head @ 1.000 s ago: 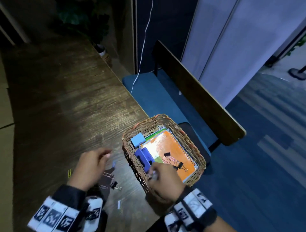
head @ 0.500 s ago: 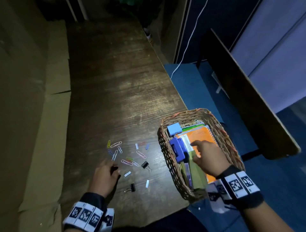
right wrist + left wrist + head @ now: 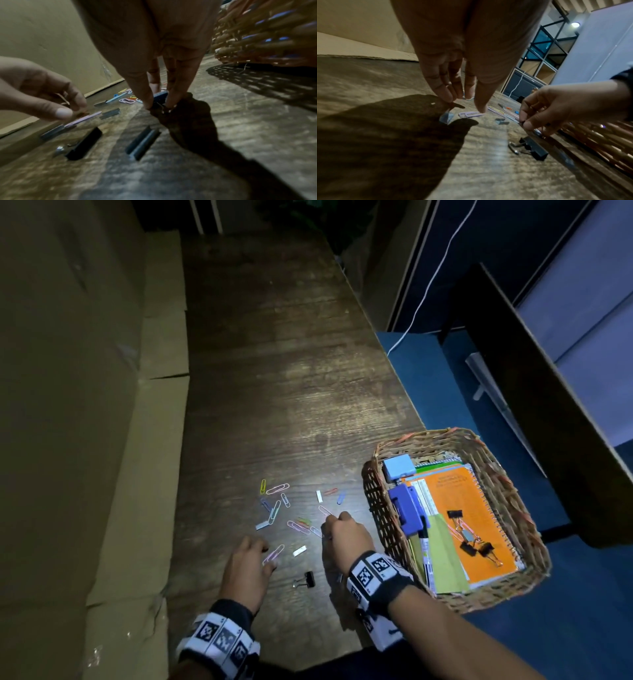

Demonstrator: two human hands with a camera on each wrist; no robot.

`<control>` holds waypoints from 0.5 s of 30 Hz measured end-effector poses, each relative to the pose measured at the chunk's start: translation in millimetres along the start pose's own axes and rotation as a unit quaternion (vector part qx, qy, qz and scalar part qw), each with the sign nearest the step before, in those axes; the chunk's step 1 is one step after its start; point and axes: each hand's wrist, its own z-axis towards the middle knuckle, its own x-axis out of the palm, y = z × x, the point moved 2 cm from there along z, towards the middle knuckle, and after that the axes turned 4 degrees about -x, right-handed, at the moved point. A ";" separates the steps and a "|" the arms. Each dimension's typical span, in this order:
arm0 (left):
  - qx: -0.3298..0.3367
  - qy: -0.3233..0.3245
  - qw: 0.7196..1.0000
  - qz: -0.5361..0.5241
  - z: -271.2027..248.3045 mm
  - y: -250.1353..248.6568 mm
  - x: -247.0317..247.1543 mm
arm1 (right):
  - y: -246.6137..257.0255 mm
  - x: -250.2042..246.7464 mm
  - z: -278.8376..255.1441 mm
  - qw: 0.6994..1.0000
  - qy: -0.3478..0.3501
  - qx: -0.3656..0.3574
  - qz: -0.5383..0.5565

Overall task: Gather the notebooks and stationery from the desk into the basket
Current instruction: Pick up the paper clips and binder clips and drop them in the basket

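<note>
Paper clips (image 3: pixel 274 510) lie scattered across the lower middle of the head view, loose on the dark wooden desk (image 3: pixel 274 371) — pink, blue, yellow, green, with a few short staple strips (image 3: pixel 299 551) among them. Both hands are down in the pile! The left hand (image 3: pixel 245 568) sits at lower centre-left, fingers curled, its thumb tip on a lilac paper clip (image 3: pixel 273 554); in the left wrist view a small bluish piece (image 3: pixel 446 117) hangs pinched at its fingertips (image 3: pixel 447 97). The right hand (image 3: pixel 346 537), just beside the basket's near wall, has thumb and fingers drawn tight together on the desk; in its own wrist view they close on a small dark clip (image 3: pixel 160 98), though the blur hides exactly what it is. A black binder clip (image 3: pixel 306 579) rests on the wood between the two wrists, untouched.

Over at the right of the frame the wicker basket (image 3: pixel 375 501) stands at the desk's edge, already loaded — an orange spiral notebook (image 3: pixel 476 508) with black binder clips (image 3: pixel 474 544) on its cover, a blue stapler (image 3: pixel 407 508), a pale blue box (image 3: pixel 397 468), a green sheet (image 3: pixel 443 553) and a marker (image 3: pixel 424 546).
</note>
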 end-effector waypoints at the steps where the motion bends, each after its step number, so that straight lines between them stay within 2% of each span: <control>1: -0.002 0.004 1.000 0.004 1.3 -2.6 2.5 | -0.2 1.6 -0.3 1.000 0.000 -0.005 -0.004; 5: -0.008 0.003 1.000 0.020 5.3 -6.1 11.2 | 0.1 -12.8 -14.7 0.999 -0.025 -0.018 0.030; 8: 0.000 0.010 0.999 0.049 9.8 -9.1 16.0 | -12.3 -40.2 -34.9 0.989 -0.065 -0.024 0.130; 12: -0.004 0.038 0.994 0.098 10.7 -14.9 14.0 | -66.9 -78.4 -67.2 0.955 -0.125 0.013 0.269; 15: -0.011 0.045 0.994 0.102 2.1 -30.5 4.4 | -126.6 -94.4 -85.9 0.956 -0.167 0.068 0.231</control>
